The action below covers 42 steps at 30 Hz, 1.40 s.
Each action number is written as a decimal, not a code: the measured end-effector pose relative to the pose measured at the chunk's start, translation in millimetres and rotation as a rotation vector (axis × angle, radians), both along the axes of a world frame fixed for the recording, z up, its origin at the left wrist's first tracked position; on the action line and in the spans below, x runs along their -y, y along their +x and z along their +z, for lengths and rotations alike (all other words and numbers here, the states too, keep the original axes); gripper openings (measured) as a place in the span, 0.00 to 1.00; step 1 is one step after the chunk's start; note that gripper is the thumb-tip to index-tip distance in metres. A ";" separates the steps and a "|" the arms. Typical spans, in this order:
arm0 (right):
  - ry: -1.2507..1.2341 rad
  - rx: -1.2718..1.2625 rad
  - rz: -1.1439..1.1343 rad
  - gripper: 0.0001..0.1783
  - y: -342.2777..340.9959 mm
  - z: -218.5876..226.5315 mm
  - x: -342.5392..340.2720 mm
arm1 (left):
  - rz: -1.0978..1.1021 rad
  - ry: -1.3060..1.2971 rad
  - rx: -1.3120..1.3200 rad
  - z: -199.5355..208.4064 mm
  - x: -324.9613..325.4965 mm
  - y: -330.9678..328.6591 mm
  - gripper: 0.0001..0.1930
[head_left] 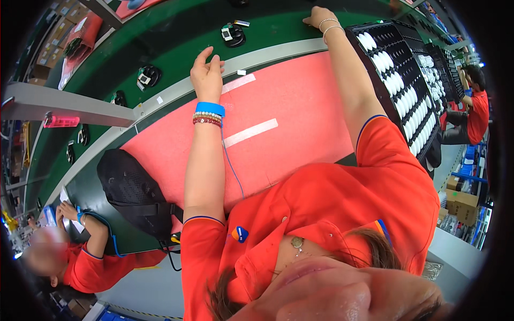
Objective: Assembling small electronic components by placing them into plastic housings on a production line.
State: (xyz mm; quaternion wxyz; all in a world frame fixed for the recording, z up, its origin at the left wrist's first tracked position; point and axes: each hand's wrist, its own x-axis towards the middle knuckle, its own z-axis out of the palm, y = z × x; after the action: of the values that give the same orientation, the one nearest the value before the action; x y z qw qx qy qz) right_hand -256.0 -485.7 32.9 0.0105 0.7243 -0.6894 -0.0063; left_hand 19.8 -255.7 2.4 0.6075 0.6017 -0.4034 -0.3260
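My left hand [206,76] is raised above the conveyor's near rail with its fingers apart and nothing in them. A blue wrist strap with a thin cord and several bead bracelets circle that wrist. Farther out and to the right, my right hand [320,18] reaches over the green conveyor belt [278,28]. Its fingers are curled downward, and whatever lies under them is hidden. On the belt between the hands sits a small round black device [233,35] with a white-and-green part on top. Another black device [148,77] lies on the belt left of my left hand.
A pink mat [300,101] with white strips covers the bench before me. Black trays [393,80] of white oval pieces stand at right. A black mesh bag [131,187] and a grey metal post [69,101] are at left. Co-workers in red sit on both sides.
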 end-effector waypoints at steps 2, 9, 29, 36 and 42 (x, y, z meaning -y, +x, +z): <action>0.010 0.011 0.022 0.28 -0.1 -2.6 -7.0 | 0.012 -0.027 -0.007 -1.9 -2.8 3.7 0.15; -0.460 0.211 0.563 0.29 63.3 7.5 -56.2 | 0.025 -0.186 0.044 4.7 -7.4 12.4 0.15; -0.215 0.404 0.859 0.26 68.8 49.4 -135.1 | -0.033 -0.393 0.293 12.6 -1.3 -3.6 0.21; -0.396 0.433 1.416 0.25 107.2 89.1 -175.7 | -0.403 -0.148 -0.531 36.7 -14.3 -12.5 0.25; -0.503 0.635 0.974 0.16 118.7 26.4 -202.9 | -0.286 -0.325 -0.765 33.3 -10.5 -4.4 0.19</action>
State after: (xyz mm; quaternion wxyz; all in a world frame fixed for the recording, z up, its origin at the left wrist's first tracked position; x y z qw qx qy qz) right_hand -137.3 -282.8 59.3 -0.0229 0.8969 -0.2305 0.3767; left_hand 15.5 -245.2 35.7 0.7485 0.2724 -0.2749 -0.5385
